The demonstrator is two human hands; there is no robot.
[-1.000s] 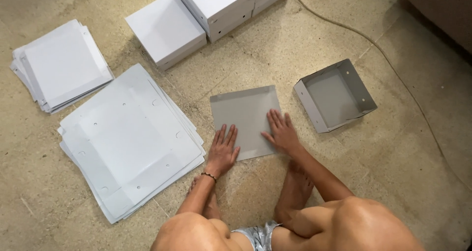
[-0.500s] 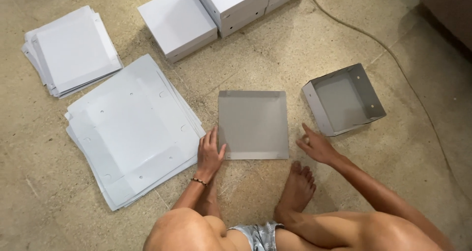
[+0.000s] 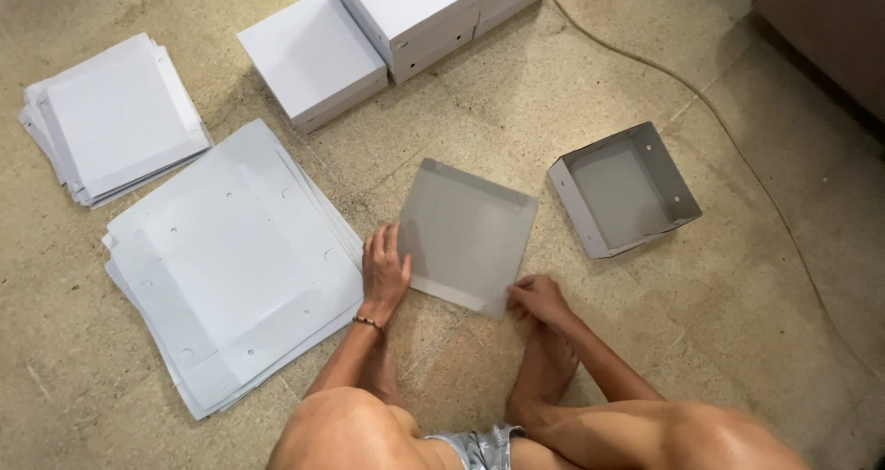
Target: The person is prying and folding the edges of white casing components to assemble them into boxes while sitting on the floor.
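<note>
Flat sheet [image 3: 468,235] is laid centrally on floor [image 3: 737,323]; open box [image 3: 625,189] is placed to its right, big sheet stack [image 3: 230,263] to its left (smaller stack [image 3: 115,120] beyond), closed boxes [image 3: 387,28] behind.

One camera only, riding on the person's head and looking almost straight down at the floor [image 3: 737,341]. It is sitting close: the person's own knees and a bare foot [image 3: 544,378] are filling the bottom edge, with the left hand [image 3: 383,272] and right hand [image 3: 539,299] showing just above them, near the middle. The top of the picture is pointing away from the person, taking in the closed white boxes [image 3: 406,18] at the far edge. The view is reaching out left to the flat card stacks [image 3: 230,258] and right to an open grey box [image 3: 627,189]. No second view is sharing any of this.
</note>
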